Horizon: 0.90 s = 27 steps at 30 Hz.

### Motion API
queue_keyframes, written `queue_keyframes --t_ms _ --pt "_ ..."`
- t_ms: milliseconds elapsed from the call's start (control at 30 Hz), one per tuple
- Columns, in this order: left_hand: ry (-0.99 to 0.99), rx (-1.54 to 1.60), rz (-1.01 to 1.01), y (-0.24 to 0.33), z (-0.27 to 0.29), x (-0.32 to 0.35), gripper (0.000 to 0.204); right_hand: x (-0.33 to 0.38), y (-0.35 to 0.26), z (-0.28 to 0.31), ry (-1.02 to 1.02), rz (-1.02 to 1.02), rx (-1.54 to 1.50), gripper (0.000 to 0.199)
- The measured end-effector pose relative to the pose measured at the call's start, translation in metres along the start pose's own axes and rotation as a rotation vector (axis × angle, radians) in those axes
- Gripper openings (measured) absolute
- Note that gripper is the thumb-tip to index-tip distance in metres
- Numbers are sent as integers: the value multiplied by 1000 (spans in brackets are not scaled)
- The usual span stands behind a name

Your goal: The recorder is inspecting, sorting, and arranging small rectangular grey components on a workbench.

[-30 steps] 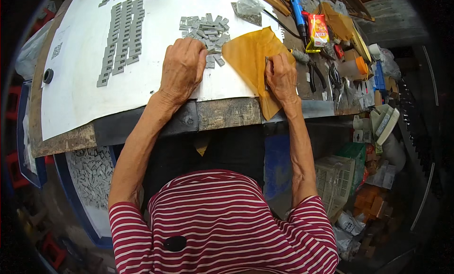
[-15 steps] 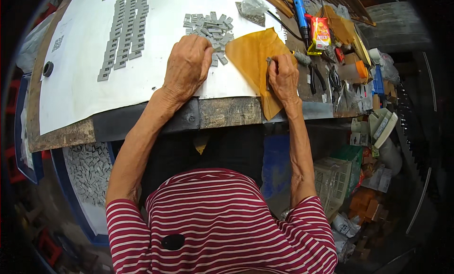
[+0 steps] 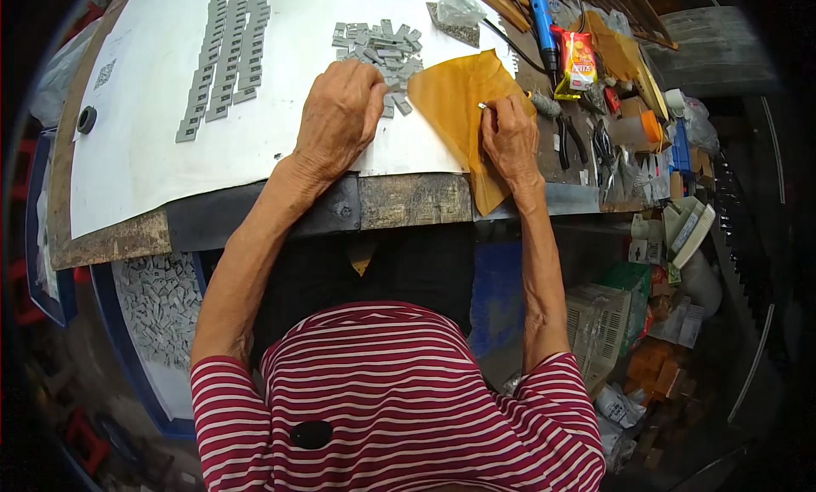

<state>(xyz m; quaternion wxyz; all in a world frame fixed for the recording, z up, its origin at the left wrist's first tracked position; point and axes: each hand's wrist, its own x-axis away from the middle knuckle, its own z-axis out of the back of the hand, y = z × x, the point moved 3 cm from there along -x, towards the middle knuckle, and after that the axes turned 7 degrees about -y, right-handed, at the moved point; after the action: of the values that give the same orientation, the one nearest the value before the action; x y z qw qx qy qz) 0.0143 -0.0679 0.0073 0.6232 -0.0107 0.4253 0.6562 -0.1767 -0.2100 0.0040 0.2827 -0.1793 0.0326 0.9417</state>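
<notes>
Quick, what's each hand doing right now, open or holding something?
Left hand: curled closed; can't tell whether it holds anything.
Right hand: closed, pinching a small shiny piece over the brown sheet.

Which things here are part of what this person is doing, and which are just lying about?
Seemingly in use:
- small shiny piece, pinched in the right hand
- brown sheet under that hand
- pile of grey pieces by the left hand
- rows of grey pieces

Probably just lying about:
- blue tool
- red-and-yellow packet
- black-handled pliers
- orange-capped container
</notes>
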Motion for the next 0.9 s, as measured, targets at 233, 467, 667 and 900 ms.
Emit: queue_keyframes --t_ms 233,467,667,900 --pt "30 3 -23 -1 -1 0 6 -4 -1 0 -65 7 77 8" --pt "11 10 -5 -2 1 0 5 -7 2 -1 -110 63 136 11" --pt "10 16 3 -3 1 0 5 -10 -2 -1 -139 78 160 10" --pt "18 19 6 -3 0 0 5 -8 -3 1 -135 48 158 11"
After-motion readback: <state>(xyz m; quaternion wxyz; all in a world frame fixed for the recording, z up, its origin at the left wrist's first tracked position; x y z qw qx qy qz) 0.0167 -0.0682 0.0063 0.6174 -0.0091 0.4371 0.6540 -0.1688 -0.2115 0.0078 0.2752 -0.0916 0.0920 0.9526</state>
